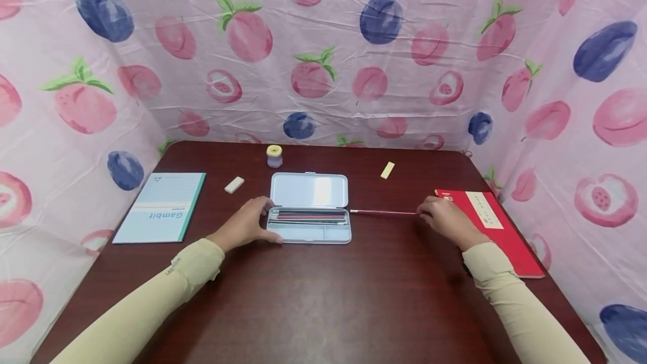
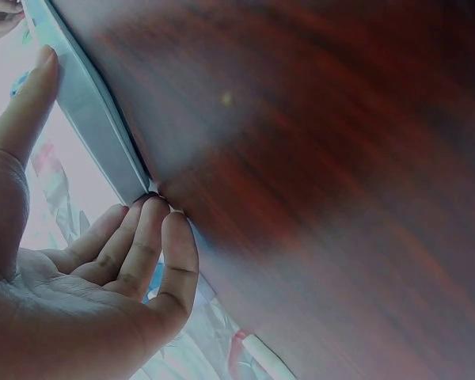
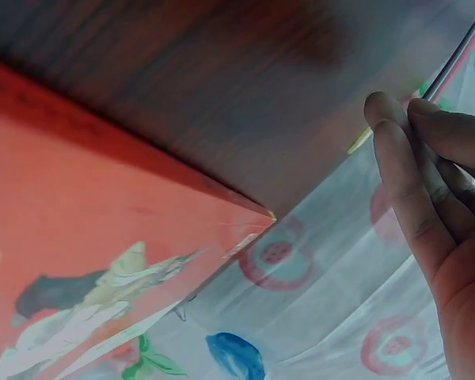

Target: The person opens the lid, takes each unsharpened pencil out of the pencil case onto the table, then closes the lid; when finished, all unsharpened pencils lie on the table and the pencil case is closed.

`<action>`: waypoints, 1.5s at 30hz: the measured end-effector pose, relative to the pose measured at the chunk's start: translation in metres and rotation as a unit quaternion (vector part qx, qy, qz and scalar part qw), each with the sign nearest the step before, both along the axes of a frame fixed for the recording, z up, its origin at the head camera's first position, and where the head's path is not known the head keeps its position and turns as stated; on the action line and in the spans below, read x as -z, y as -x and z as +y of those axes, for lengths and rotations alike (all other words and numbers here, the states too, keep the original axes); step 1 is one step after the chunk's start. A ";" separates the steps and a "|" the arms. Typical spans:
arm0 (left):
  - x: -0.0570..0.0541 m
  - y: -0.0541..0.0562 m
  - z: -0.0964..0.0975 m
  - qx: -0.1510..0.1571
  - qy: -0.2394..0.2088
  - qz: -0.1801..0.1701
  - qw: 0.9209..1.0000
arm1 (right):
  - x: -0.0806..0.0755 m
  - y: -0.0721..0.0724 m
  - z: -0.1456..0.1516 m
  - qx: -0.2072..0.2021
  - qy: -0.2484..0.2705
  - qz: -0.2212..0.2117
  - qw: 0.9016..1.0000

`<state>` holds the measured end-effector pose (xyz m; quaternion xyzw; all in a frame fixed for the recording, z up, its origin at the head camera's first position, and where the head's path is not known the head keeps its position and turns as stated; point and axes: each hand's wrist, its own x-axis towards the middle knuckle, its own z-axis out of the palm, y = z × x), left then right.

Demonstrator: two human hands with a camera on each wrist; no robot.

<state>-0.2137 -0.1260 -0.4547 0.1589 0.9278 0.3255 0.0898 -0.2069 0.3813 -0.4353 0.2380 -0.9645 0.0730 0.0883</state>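
An opened light-blue pencil case (image 1: pixel 311 233) lies mid-table, its lid folded back and several pencils (image 1: pixel 308 217) in its rear compartment. My left hand (image 1: pixel 247 223) holds the case's left end, thumb at the front edge and fingers by the back corner. The left wrist view shows that hand (image 2: pixel 103 269) against the side of the case (image 2: pixel 95 119). To the right, my right hand (image 1: pixel 447 219) pinches one end of a red pencil (image 1: pixel 384 212), whose pale end points at the case. In the right wrist view the pencil (image 3: pixel 459 55) leaves the fingertips of the right hand (image 3: pixel 451 214).
A red notebook (image 1: pixel 510 246) lies under and beyond the right forearm's side. At the left is a pale blue notebook (image 1: pixel 162 206). A white eraser (image 1: pixel 235 185), a yellow-topped small jar (image 1: pixel 274 156) and a yellow strip (image 1: pixel 387 170) lie toward the back. A printed curtain (image 1: pixel 333 100) surrounds the table.
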 end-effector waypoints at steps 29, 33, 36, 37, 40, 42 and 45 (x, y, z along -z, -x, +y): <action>0.002 0.001 0.000 -0.006 0.004 -0.005 1.000 | 0.012 0.024 -0.011 0.014 -0.022 -0.031 0.999; 0.003 0.000 -0.001 -0.005 0.001 -0.007 1.000 | 0.011 0.023 -0.011 0.018 -0.025 -0.030 0.999; 0.003 0.000 -0.001 -0.002 -0.001 -0.008 1.000 | 0.008 0.021 -0.014 0.022 -0.013 -0.015 1.000; 0.003 -0.001 -0.001 0.000 -0.003 -0.008 1.000 | 0.006 0.020 -0.017 0.023 -0.005 -0.007 1.000; 0.002 0.000 -0.001 0.004 -0.008 -0.005 1.000 | -0.002 0.017 -0.032 0.017 0.023 0.021 0.999; 0.001 0.001 -0.001 0.006 -0.010 -0.003 1.000 | -0.008 0.016 -0.045 0.006 0.037 0.041 0.998; 0.000 0.001 -0.001 0.006 -0.009 -0.001 1.000 | -0.012 0.014 -0.068 -0.016 0.045 0.065 0.997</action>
